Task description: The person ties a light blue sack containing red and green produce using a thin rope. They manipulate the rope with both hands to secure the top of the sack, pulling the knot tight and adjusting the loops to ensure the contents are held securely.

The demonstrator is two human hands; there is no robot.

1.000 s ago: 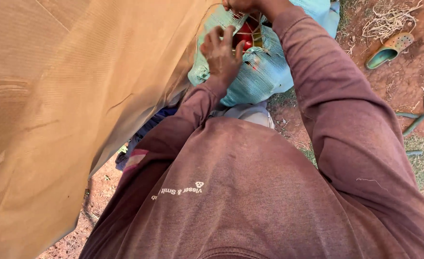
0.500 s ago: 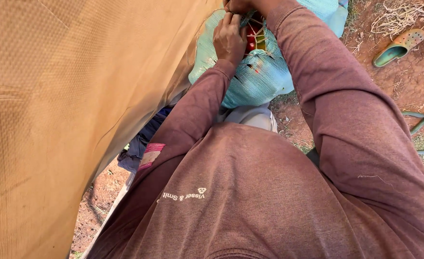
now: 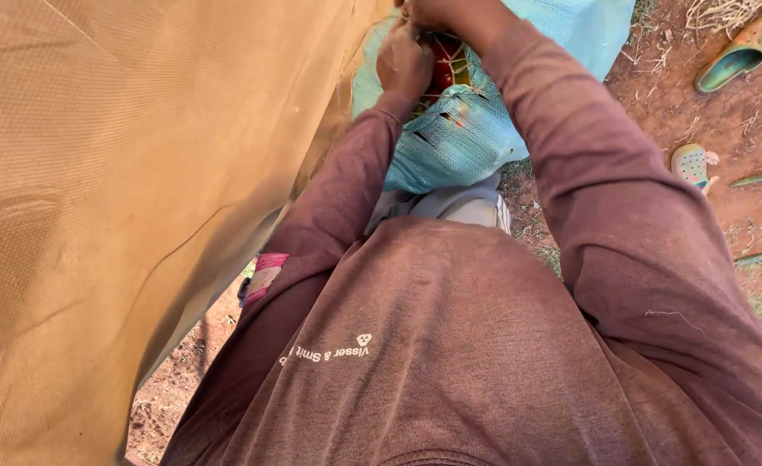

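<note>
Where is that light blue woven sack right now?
The light blue woven sack sits at top centre of the head view, under both hands, right of the tan mesh sheet, with green clogs on the red soil beyond.

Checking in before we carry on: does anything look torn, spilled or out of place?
Yes. The light blue woven sack has slits torn in its side, below the left hand. Two loose shoes lie scattered apart on the red soil. Nothing looks spilled.

Two hands (image 3: 405,60) at one blue woven sack (image 3: 476,129), one tan cloth sheet (image 3: 122,216), two green clogs (image 3: 735,56) on dirt.
</note>
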